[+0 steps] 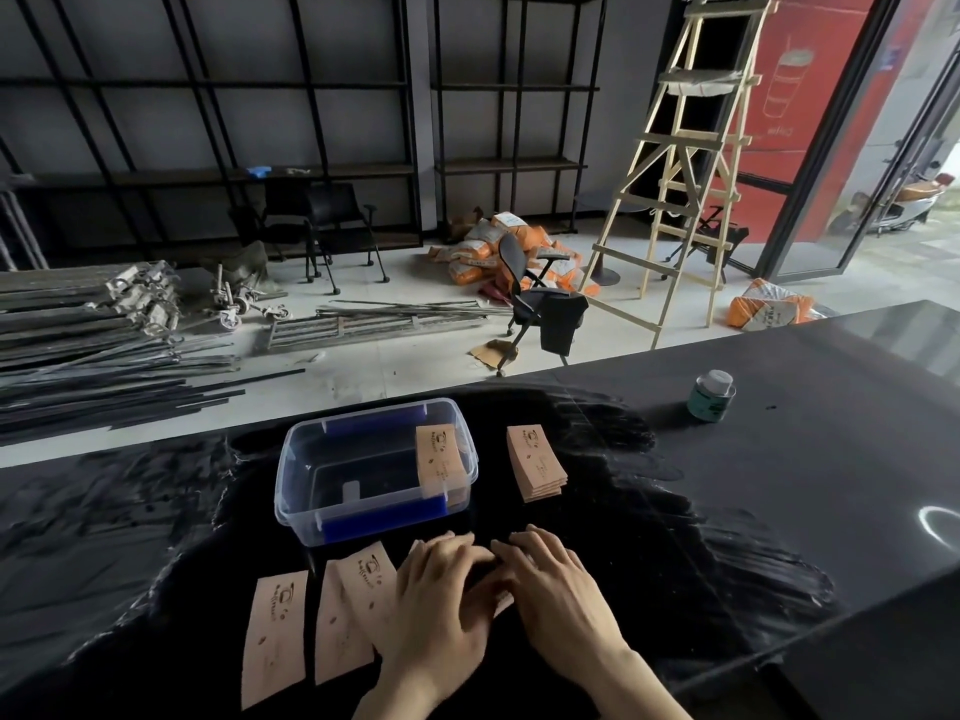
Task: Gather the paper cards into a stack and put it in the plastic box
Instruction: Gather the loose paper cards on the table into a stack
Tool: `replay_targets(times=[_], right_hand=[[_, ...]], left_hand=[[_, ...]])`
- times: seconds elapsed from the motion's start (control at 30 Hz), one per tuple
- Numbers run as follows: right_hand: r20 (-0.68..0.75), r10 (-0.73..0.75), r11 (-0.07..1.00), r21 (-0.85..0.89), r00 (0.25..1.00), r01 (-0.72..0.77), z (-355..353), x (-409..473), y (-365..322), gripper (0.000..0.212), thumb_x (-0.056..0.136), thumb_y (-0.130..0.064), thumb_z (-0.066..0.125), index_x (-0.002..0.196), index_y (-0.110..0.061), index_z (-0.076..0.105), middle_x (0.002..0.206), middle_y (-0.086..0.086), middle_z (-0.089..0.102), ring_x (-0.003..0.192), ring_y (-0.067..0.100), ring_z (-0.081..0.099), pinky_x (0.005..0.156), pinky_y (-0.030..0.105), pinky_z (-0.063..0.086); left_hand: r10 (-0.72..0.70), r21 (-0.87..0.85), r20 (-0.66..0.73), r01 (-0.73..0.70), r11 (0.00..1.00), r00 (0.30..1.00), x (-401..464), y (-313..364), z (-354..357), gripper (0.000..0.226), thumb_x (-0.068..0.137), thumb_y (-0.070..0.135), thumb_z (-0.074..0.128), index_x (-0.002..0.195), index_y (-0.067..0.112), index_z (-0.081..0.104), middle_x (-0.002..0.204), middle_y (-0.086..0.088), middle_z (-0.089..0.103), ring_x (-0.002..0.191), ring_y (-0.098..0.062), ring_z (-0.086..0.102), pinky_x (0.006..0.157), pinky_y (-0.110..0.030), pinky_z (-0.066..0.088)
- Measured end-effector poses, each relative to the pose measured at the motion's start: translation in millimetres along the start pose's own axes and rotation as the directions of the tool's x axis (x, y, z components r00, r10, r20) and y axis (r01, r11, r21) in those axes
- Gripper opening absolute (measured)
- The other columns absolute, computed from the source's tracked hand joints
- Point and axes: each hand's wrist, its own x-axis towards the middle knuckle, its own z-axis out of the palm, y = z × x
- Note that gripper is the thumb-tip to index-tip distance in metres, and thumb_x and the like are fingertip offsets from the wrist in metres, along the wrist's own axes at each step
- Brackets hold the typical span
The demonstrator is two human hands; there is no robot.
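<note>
A clear plastic box with blue clips stands on the black table, with a stack of tan paper cards leaning at its right end. Another fanned stack of cards lies to the right of the box. Near the front edge lie loose cards: one at the left and two overlapping ones beside it. My left hand lies flat, palm down, on the overlapping cards. My right hand rests palm down beside it, fingertips touching a card edge between the hands.
A small green-labelled jar stands at the back right of the black table. Beyond the table's far edge are a floor with metal bars, office chairs, orange bags and a wooden ladder.
</note>
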Motion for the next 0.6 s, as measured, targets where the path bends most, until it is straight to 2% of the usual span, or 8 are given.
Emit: replay_targets(times=[0.07,0.1,0.13,0.2,0.27,0.33,0.5,0.6], right_hand=[[-0.037,0.018,1.000,0.011,0.999,-0.017,3,-1,0,0.053,0.095,-0.030,0.060,0.147,-0.029,0.046,0.142,-0.004,0.055,0.142,0.024,0.042,0.104,0.039,0.052],[-0.055,0.022,1.000,0.007,0.998,-0.021,4,-1,0,0.051,0.097,-0.031,0.058,0.147,-0.029,0.046,0.142,-0.004,0.055,0.142,0.023,0.042,0.103,0.038,0.052],[-0.065,0.027,1.000,0.003,0.998,-0.026,5,-2,-1,0.051,0.098,-0.032,0.057,0.147,-0.029,0.044,0.143,-0.004,0.054,0.143,0.023,0.041,0.103,0.038,0.052],[-0.069,0.025,1.000,0.003,0.997,-0.024,6,-3,-3,0.051,0.099,-0.029,0.056,0.149,-0.028,0.043,0.146,-0.004,0.052,0.144,0.023,0.039,0.104,0.037,0.051],[-0.069,0.025,1.000,-0.002,0.997,-0.025,5,-3,-4,0.052,0.098,-0.027,0.057,0.149,-0.028,0.043,0.147,-0.004,0.051,0.145,0.022,0.038,0.104,0.036,0.051],[-0.071,0.027,1.000,0.003,0.997,-0.027,5,-4,-3,0.051,0.099,-0.028,0.058,0.148,-0.028,0.044,0.146,-0.004,0.053,0.144,0.022,0.039,0.102,0.035,0.053],[-0.093,0.026,0.999,0.024,0.995,-0.023,6,-5,-2,0.047,0.099,-0.028,0.061,0.145,-0.028,0.048,0.143,-0.003,0.056,0.141,0.023,0.044,0.098,0.037,0.056],[-0.096,0.016,1.000,0.018,0.995,-0.015,6,-5,-3,0.050,0.099,-0.029,0.060,0.147,-0.027,0.046,0.145,-0.003,0.054,0.143,0.023,0.042,0.099,0.037,0.055]], left_hand=[[-0.153,-0.094,-0.168,0.139,0.986,0.974,-4,-11,-5,0.033,0.090,0.047,0.051,0.121,0.041,0.059,0.127,0.022,0.060,0.126,-0.004,0.051,0.114,-0.038,0.039],[-0.234,-0.088,-0.230,0.219,0.972,0.945,-5,-17,-8,0.033,0.090,0.048,0.049,0.119,0.038,0.059,0.122,0.019,0.063,0.121,-0.008,0.055,0.111,-0.040,0.042],[-0.300,-0.009,-0.253,0.308,0.951,0.920,-5,-22,-11,0.035,0.090,0.051,0.050,0.120,0.036,0.058,0.123,0.015,0.065,0.122,-0.012,0.056,0.113,-0.042,0.041],[-0.387,0.202,-0.204,0.425,0.882,0.899,-4,-26,-17,0.054,0.087,0.060,0.056,0.133,0.032,0.051,0.138,0.008,0.058,0.134,-0.018,0.047,0.116,-0.040,0.038],[-0.407,0.280,-0.188,0.446,0.850,0.894,-3,-27,-18,0.070,0.083,0.065,0.059,0.143,0.030,0.046,0.150,0.006,0.047,0.141,-0.019,0.039,0.115,-0.035,0.038],[-0.408,0.299,-0.244,0.469,0.831,0.880,-6,-30,-18,0.070,0.084,0.066,0.057,0.144,0.031,0.046,0.151,0.006,0.045,0.140,-0.019,0.039,0.112,-0.036,0.039],[-0.523,0.319,-0.305,0.602,0.732,0.796,-13,-34,-18,0.067,0.087,0.065,0.053,0.146,0.037,0.040,0.143,0.001,0.053,0.135,-0.024,0.044,0.109,-0.040,0.039],[-0.569,0.245,-0.273,0.628,0.738,0.776,-7,-34,-24,0.074,0.082,0.060,0.067,0.145,0.040,0.035,0.141,-0.001,0.056,0.133,-0.026,0.049,0.112,-0.044,0.037]])
